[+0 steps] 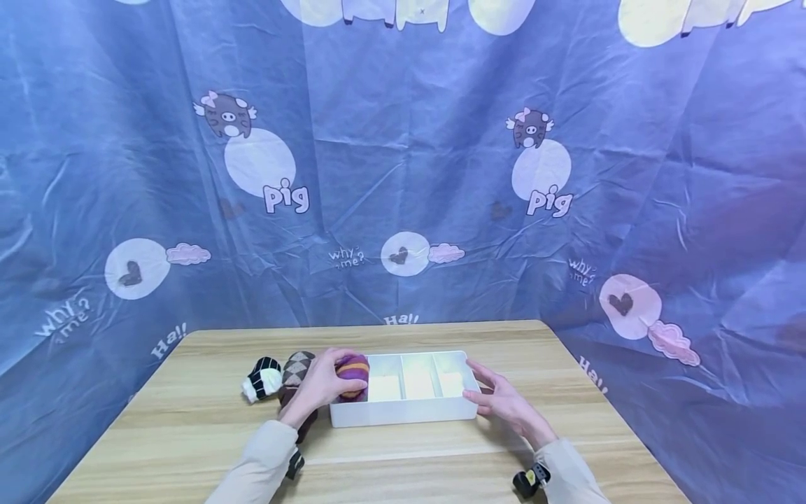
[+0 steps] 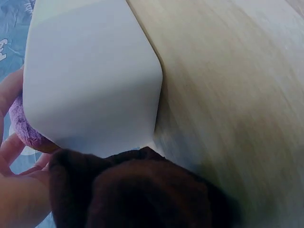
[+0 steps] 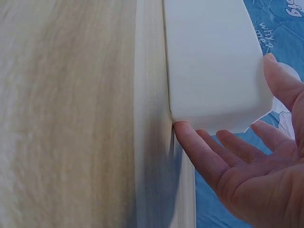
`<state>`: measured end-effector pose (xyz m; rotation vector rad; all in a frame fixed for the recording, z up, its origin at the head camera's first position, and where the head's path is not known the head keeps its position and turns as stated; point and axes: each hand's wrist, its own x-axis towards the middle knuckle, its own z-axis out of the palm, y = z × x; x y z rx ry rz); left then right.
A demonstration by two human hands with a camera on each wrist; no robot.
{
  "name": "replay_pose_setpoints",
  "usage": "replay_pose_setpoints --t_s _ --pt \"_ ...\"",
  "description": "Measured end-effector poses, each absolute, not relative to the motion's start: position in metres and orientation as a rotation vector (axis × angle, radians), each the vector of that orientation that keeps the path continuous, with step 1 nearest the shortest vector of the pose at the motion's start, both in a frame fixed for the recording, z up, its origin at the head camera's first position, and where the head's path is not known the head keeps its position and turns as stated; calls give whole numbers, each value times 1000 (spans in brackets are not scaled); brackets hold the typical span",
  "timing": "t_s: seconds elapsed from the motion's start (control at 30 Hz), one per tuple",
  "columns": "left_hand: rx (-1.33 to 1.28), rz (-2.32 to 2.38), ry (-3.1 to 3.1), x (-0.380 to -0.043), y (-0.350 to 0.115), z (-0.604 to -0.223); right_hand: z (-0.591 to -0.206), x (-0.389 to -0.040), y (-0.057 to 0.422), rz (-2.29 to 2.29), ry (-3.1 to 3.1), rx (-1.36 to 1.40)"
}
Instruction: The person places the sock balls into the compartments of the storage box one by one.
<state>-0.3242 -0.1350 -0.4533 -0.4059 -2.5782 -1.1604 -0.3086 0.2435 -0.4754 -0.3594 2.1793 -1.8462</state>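
While the left hand (image 1: 322, 382) grasps a striped sock (image 1: 354, 367) in the white box (image 1: 403, 413)'s leftmost compartment, the right hand (image 1: 507, 404), with loose grip, touches the box's right end; other socks (image 1: 298, 365) lie left of the box.

Pale beige sleeves (image 1: 255, 462) meet black wrist cameras (image 1: 524, 484), one marked yellow.

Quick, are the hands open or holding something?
Left hand: holding the purple-and-orange striped rolled sock.
Right hand: open, touching the white divided box.
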Motion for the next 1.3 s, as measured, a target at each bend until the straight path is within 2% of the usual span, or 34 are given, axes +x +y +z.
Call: replay_pose_setpoints --t_s 0.57,1.03,1.3 --pt "-425 -1054 -2649 -324 -136 -456 -475 -309 242 -1829 2194 -353" --pt "-357 -1377 -2584 -318 -146 -451 -481 -311 244 -1845 2212 -322" --pt "-363 -1403 -2524 -310 -158 -449 -480 -311 243 -1836 2220 -314"
